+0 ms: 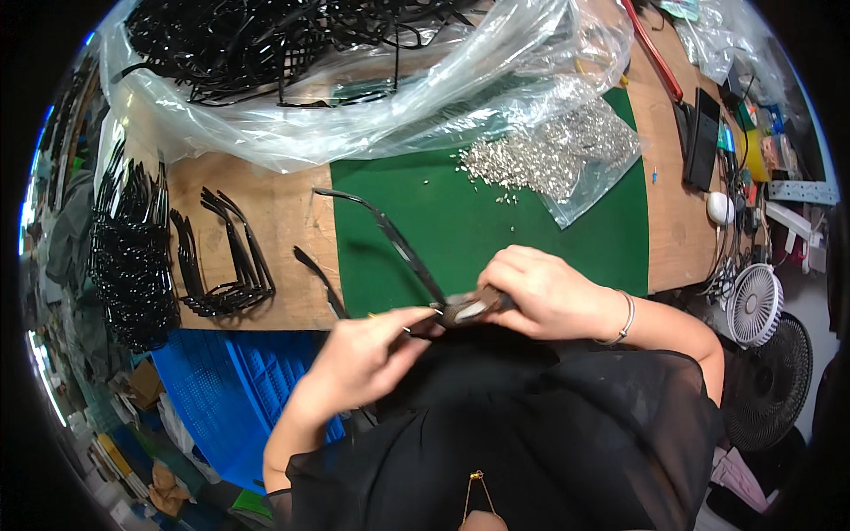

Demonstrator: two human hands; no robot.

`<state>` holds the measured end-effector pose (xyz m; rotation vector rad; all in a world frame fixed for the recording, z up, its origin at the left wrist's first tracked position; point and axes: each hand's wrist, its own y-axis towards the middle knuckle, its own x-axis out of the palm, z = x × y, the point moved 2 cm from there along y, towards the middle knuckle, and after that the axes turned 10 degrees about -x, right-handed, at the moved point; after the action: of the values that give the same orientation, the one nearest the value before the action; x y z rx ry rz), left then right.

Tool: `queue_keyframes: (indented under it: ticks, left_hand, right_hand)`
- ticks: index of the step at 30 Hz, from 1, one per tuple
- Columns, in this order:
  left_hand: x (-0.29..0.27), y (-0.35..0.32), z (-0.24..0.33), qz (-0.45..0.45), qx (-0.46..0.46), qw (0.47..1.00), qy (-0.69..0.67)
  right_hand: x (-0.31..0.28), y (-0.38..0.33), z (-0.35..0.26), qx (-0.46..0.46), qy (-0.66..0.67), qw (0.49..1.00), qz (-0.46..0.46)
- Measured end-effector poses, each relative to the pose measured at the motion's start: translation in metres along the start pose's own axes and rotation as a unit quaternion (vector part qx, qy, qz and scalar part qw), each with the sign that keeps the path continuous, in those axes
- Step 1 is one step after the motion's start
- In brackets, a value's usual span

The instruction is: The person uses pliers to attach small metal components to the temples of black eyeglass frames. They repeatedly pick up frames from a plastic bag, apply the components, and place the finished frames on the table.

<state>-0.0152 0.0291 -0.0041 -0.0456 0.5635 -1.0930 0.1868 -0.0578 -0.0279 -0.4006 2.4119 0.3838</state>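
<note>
My left hand (361, 358) is closed on a black glasses frame (405, 250) at the table's near edge. One of its temples reaches up and left over the green mat (381, 203); another temple (320, 276) shows to the left of it. In my right hand (551, 296) is a dark metal tool, seemingly pliers (467, 308), its head against the frame near the hinge. My fingers hide most of the frame front and the tool's handles. Small silver metal pieces (522, 166) lie spilled on the mat, beside and inside a clear plastic bag (574, 211).
A large clear bag (292, 146) full of black frames (239, 44) spans the back. Stacked frames (133, 257) and a smaller row (232, 296) stand at left. A blue crate (199, 380) sits below. Right hold a phone (702, 142), cables and a white fan (755, 305).
</note>
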Motion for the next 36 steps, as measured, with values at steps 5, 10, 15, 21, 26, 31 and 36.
queue_keyframes:
  ticks: [5, 10, 15, 21, 26, 31, 36]
  left_hand:
    - [-0.051, 0.026, -0.050, 0.046, -0.026, 0.980, 0.190]
    - [-0.066, 0.029, -0.063, -0.021, -0.070, 0.974, 0.216]
    - [-0.119, 0.098, -0.022, 0.226, 0.098, 0.943, 0.225]
    - [-0.133, 0.135, -0.024, 0.243, 0.030, 0.864, 0.439]
    - [-0.104, 0.089, 0.036, 0.197, 0.052, 0.965, -0.164]
    - [-0.051, 0.019, 0.045, 0.066, -0.011, 0.883, -0.465]
    - [0.007, 0.018, 0.044, 0.122, -0.011, 0.870, -0.478]
  right_hand:
    - [-0.004, -0.001, 0.011, 0.086, 0.062, 0.994, 0.016]
    - [0.001, -0.006, 0.015, 0.090, 0.071, 0.993, 0.039]
    - [0.006, -0.003, 0.016, 0.092, 0.067, 0.992, 0.047]
    - [0.000, -0.014, 0.006, 0.091, 0.041, 0.994, 0.042]
    - [-0.007, -0.023, 0.001, 0.141, 0.029, 0.987, 0.071]
    - [-0.021, -0.038, 0.018, 0.193, 0.003, 0.972, 0.132]
    - [-0.006, -0.026, 0.057, 0.229, -0.137, 0.959, 0.091]
